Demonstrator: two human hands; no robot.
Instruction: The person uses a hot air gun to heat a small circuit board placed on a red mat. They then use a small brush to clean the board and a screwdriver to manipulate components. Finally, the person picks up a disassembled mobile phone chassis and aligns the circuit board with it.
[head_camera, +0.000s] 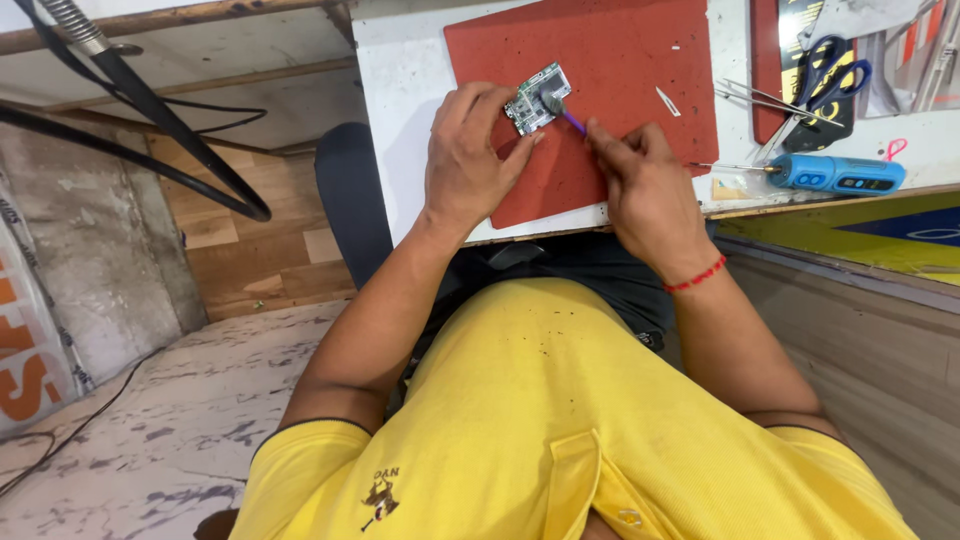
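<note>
Yellow shirt (560, 420) filling foreground | left hand (470, 160) pinching circuit board (537, 98) on red mat (600, 60), 12 o'clock | right hand (640, 180) gripping purple-handled brush (562, 112), brushing board | cleaning seemingly underway | blue electric screwdriver (840, 174) lying at 2 o'clock

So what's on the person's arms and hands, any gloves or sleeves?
No gloves: both hands are bare. The left hand and its wrist carry nothing. The right hand has a thin red thread bracelet at the wrist. Short yellow sleeves end above the elbows, with dark-edged hems.

Single head-worn view, looking steeply down over the wearer's chest, close above the white workbench (405, 120) edge
</note>
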